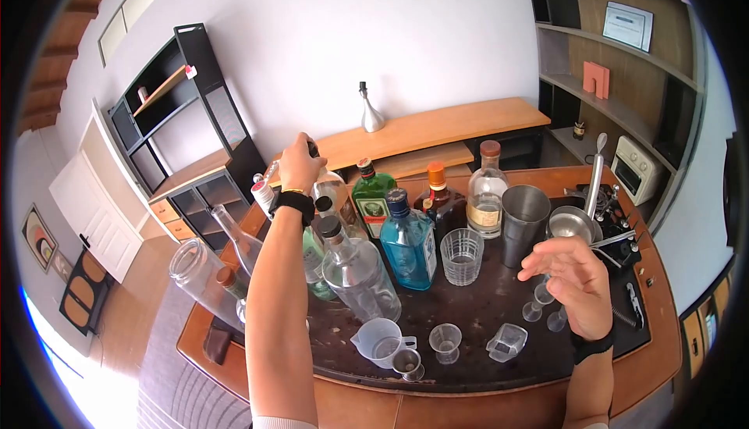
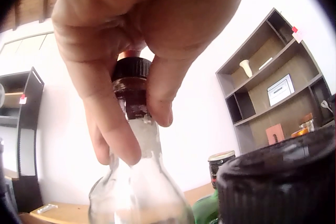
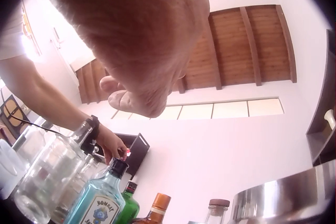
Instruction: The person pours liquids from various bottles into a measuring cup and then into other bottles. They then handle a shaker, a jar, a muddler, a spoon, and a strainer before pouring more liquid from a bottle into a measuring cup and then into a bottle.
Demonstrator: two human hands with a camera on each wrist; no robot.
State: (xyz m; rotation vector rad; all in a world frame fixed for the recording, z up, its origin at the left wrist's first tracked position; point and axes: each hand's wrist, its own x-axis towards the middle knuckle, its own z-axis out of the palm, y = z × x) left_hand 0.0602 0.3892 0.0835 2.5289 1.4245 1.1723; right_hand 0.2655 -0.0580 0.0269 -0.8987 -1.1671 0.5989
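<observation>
My left hand [image 1: 299,167] reaches to the back row of bottles and grips a clear glass bottle [image 2: 139,195] by its neck. In the left wrist view, the thumb and fingers wrap the neck just below a black cap [image 2: 132,68]. My right hand [image 1: 576,284] hovers over the right side of the table with loosely bent fingers and nothing in it. Beneath it stand small jiggers [image 1: 537,304]. A metal shaker tin [image 1: 523,226] and a strainer [image 1: 572,226] are close by.
Around the left forearm crowd a blue bottle [image 1: 409,245], a green bottle [image 1: 373,195] and a large clear bottle [image 1: 360,277]. A cut glass [image 1: 462,257] stands mid-table. Along the front are a plastic measuring jug [image 1: 380,343], a small glass [image 1: 445,343] and a clear block [image 1: 507,343].
</observation>
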